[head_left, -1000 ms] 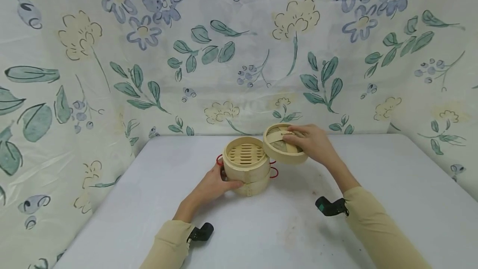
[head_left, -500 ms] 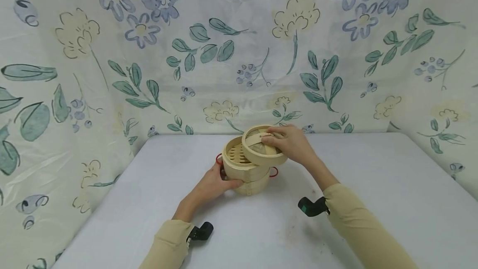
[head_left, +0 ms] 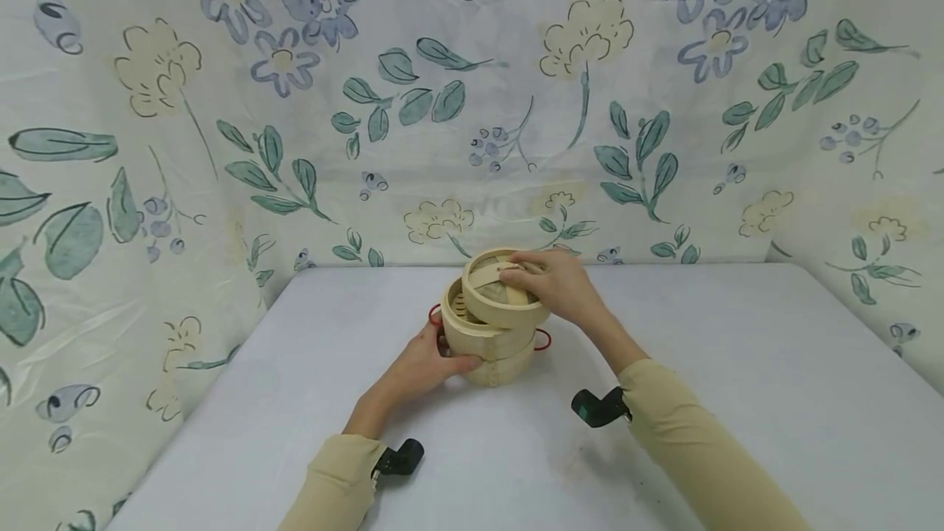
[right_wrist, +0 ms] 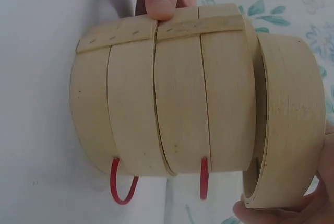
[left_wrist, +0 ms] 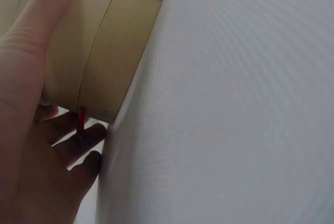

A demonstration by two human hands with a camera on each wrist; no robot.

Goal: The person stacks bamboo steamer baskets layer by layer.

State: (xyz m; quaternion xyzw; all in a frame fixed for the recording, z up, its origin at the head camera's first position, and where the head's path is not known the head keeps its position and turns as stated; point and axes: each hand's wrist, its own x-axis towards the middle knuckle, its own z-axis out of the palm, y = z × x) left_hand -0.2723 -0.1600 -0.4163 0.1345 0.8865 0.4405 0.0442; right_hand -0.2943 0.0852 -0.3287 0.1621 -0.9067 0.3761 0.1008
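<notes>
A two-tier round bamboo steamer (head_left: 490, 355) stands on the table in the head view. My left hand (head_left: 420, 363) holds its left side, thumb across the front near the seam and fingers behind. Over the upper tier, my right hand (head_left: 560, 289) grips the bamboo lid (head_left: 505, 314) from its woven top. The lid sits off to the right and slightly tilted, leaving part of the slatted floor (head_left: 460, 308) visible at the left. In the right wrist view, a gap separates much of the lid's rim from the upper tier; whether they touch, I cannot tell.
Red loops (head_left: 543, 340) stick out from the steamer's sides. A white cloth covers the table (head_left: 295, 408), with small specks towards the right front. A flower-printed curtain (head_left: 516, 105) hangs behind and at both sides. Black cameras (head_left: 599, 408) sit at both wrists.
My right hand has brought the lid leftward, from beside the steamer to over most of its upper tier. My left hand keeps the same hold, and the steamer stays in place.
</notes>
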